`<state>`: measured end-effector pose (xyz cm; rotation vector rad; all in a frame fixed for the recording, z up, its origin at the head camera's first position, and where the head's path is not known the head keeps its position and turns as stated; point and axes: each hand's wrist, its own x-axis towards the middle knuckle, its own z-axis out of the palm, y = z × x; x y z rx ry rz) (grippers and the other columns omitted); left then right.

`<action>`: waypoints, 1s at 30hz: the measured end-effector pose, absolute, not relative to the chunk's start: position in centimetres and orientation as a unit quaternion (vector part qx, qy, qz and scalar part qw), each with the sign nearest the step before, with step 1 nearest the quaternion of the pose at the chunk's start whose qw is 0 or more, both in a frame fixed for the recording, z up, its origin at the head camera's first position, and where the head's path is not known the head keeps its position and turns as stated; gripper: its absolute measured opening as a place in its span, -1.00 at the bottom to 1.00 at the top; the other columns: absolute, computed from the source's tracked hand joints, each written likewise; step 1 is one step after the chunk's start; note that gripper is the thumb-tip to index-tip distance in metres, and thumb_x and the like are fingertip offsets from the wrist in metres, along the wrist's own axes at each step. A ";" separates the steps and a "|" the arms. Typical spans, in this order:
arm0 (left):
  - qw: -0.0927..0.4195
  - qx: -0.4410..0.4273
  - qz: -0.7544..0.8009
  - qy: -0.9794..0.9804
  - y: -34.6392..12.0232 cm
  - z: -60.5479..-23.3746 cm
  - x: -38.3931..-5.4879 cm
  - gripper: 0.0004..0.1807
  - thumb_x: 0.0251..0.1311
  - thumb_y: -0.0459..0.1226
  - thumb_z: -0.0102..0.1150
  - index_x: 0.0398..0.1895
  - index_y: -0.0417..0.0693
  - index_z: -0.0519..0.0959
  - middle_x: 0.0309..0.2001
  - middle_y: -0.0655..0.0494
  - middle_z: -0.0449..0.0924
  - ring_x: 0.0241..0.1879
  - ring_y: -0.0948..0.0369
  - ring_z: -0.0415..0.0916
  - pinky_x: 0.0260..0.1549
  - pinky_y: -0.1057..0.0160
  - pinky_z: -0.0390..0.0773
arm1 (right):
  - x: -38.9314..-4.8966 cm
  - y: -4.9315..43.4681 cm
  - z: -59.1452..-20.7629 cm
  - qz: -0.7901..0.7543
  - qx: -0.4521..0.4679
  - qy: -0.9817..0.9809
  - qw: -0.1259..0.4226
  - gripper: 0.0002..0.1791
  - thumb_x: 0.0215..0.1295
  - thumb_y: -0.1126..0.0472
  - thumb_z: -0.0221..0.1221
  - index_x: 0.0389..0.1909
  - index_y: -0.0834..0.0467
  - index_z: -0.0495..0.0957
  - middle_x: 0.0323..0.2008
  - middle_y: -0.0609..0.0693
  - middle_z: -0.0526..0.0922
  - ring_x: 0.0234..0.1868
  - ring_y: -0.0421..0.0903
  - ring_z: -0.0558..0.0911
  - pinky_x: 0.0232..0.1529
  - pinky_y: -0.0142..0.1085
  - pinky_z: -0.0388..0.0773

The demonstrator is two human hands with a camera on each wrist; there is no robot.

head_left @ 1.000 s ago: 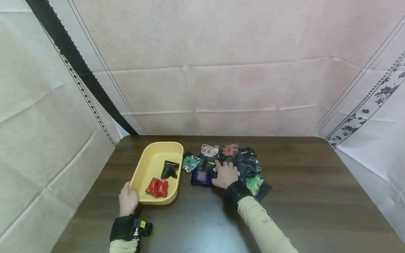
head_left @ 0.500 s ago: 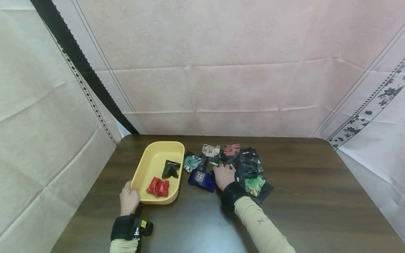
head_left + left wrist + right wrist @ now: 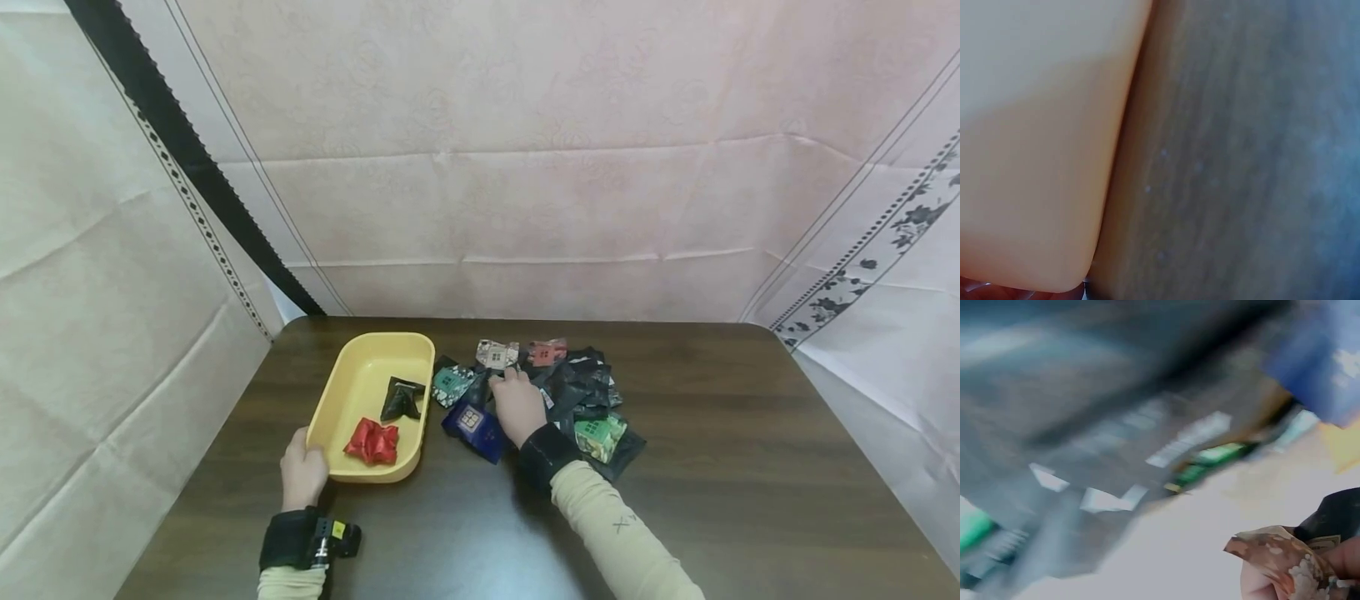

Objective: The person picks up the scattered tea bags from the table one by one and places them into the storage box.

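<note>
My right hand (image 3: 519,407) pinches a brown-patterned packet (image 3: 1275,557). Just beside it, at eight o'clock, lies a blue packet (image 3: 476,429); a green packet (image 3: 600,435) at four. At nine sits the yellow tray (image 3: 363,367), gripped by my left hand (image 3: 303,472).

Yellow tray (image 3: 382,358), open side up; patterned packet (image 3: 1282,556) pinched.

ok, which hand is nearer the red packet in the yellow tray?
Left. The left hand grips the near-left corner of the yellow tray, left of the red packet; the right hand is farther away, right, at the packet pile.
</note>
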<state>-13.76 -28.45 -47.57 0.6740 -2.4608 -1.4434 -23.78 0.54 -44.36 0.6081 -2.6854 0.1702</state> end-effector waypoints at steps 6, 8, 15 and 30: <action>0.100 0.230 -0.494 -0.833 -28.6 -47.6 -13.8 -0.52 0.17 -0.46 -0.43 0.19 -0.43 0.18 0.16 -0.42 0.22 0.14 -0.19 0.20 0.12 -0.15 0.14 | -22.9 -2.5 -42.3 0.067 0.272 -0.924 0.260 -0.81 0.00 0.37 0.17 -0.33 0.12 0.60 -0.38 0.08 0.56 -0.38 -0.01 0.54 -0.61 -0.25 0.51; 0.096 0.233 -0.496 -0.831 -28.6 -47.6 -13.8 -0.51 0.17 -0.46 -0.44 0.19 -0.42 0.17 0.16 -0.42 0.22 0.15 -0.19 0.19 0.12 -0.14 0.14 | -22.5 -3.8 -41.8 0.065 0.287 -0.916 0.274 -0.80 -0.03 0.35 0.20 -0.33 0.10 0.60 -0.37 0.06 0.55 -0.38 -0.03 0.54 -0.60 -0.28 0.50; 0.091 0.238 -0.493 -0.832 -28.6 -47.4 -13.5 -0.52 0.20 -0.44 -0.44 0.20 -0.43 0.15 0.17 -0.45 0.19 0.15 -0.23 0.18 0.12 -0.16 0.14 | -20.5 -8.6 -40.3 0.043 0.348 -0.897 0.270 -0.76 0.00 0.30 0.20 -0.25 0.02 0.55 -0.30 -0.01 0.56 -0.33 -0.10 0.53 -0.47 -0.36 0.51; 0.132 0.227 -0.482 -0.836 -28.3 -47.6 -13.7 -0.57 0.19 -0.46 -0.39 0.12 -0.44 0.26 0.02 -0.44 0.36 -0.05 -0.17 0.34 -0.04 -0.12 0.29 | -18.1 -12.6 -41.5 0.058 0.429 -0.887 0.163 -0.41 0.16 -0.08 0.14 0.23 -0.08 0.31 0.08 -0.04 0.48 0.11 -0.01 0.43 0.01 -0.12 0.42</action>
